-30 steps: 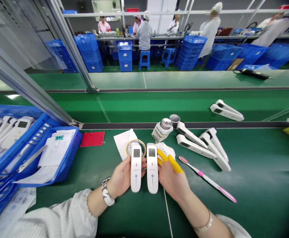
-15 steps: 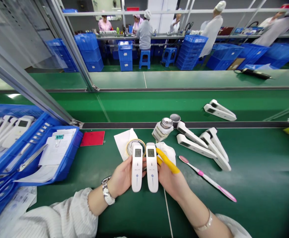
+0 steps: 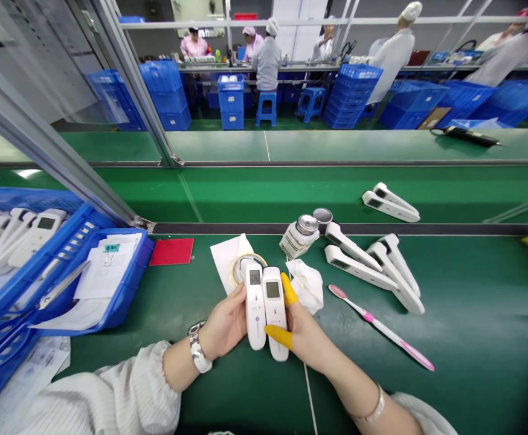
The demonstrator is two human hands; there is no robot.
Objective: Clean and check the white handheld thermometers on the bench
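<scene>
My left hand (image 3: pixel 228 326) is closed around a white infrared thermometer (image 3: pixel 255 323), whose small screen shows characters. Yellow finger cots cover the thumb and a finger of my right hand (image 3: pixel 307 338), which grips a second white thermometer (image 3: pixel 273 311). Its screen looks blank, and the yellow thumb lies across its lower front. The two thermometers are side by side, seemingly touching, above the green table. Just behind them are a roll of tape (image 3: pixel 241 266), partly hidden, and a crumpled white cloth (image 3: pixel 307 284). A white bottle with a metal top (image 3: pixel 299 237) stands farther back.
Several white thermometers (image 3: pixel 359 269) lie at right, near a pink-and-white toothbrush (image 3: pixel 382 326). Two more (image 3: pixel 391 205) rest on the green belt. At left are blue baskets (image 3: pixel 123 302) with thermometers, papers and scissors, plus a red card (image 3: pixel 171 251). Co-workers (image 3: pixel 266 60) are across the room.
My right thumb has come round onto the front of the right thermometer, and its screen has gone blank. The two thermometers are closer together. The pair on the belt has shifted left.
</scene>
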